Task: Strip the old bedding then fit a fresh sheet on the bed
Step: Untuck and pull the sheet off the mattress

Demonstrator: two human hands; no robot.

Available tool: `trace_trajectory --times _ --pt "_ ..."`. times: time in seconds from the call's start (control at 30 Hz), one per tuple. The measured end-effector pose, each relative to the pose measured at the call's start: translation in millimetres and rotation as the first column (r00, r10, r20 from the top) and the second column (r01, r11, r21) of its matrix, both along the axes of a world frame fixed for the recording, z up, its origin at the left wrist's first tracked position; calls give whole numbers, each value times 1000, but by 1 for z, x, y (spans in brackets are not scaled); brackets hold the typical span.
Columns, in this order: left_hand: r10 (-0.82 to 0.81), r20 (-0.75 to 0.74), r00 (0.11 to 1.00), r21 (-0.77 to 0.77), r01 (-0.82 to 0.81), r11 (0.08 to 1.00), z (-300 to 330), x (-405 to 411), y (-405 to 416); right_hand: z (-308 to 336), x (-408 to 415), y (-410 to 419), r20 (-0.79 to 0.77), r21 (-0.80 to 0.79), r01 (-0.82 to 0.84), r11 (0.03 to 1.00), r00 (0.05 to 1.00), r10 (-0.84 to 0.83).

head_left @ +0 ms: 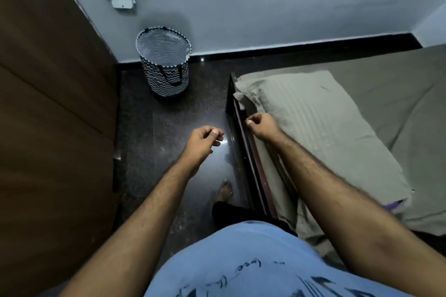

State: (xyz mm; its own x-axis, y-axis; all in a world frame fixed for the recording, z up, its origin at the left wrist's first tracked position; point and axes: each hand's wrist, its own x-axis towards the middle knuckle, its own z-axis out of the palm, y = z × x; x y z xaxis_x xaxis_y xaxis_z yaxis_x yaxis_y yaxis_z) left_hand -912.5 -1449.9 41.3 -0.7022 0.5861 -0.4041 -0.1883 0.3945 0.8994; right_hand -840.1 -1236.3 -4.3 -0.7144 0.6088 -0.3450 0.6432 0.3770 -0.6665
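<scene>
The bed on the right is covered with an olive-grey sheet. A pillow in a matching striped case lies along its near end, against the dark headboard rail. My right hand hovers over the rail at the pillow's left edge, fingers curled with the thumb against them; no fabric shows in its grasp. My left hand is out over the dark floor to the left of the bed. Its fingers are curled too, and it holds nothing.
A black-and-white zigzag laundry basket stands open on the dark polished floor by the far wall. A tall brown wooden panel fills the left side. My bare foot is on the floor beside the bed frame.
</scene>
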Motion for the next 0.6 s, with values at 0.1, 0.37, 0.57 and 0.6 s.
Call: trace_trajectory --times 0.1,0.37,0.57,0.6 --pt "18 8 1000 -38 -18 999 3 -62 34 7 -53 41 12 -25 21 999 1000 -21" --pt "-49 -44 998 -22 48 999 17 -191 144 24 -163 129 52 0 114 993 992 -114" --pt "-268 60 962 -69 271 960 -15 -252 227 1 -186 169 189 -23 310 951 935 -300" --pt "-312 80 947 -76 318 945 -17 -260 243 0 -186 173 194 -22 367 930 914 -356"
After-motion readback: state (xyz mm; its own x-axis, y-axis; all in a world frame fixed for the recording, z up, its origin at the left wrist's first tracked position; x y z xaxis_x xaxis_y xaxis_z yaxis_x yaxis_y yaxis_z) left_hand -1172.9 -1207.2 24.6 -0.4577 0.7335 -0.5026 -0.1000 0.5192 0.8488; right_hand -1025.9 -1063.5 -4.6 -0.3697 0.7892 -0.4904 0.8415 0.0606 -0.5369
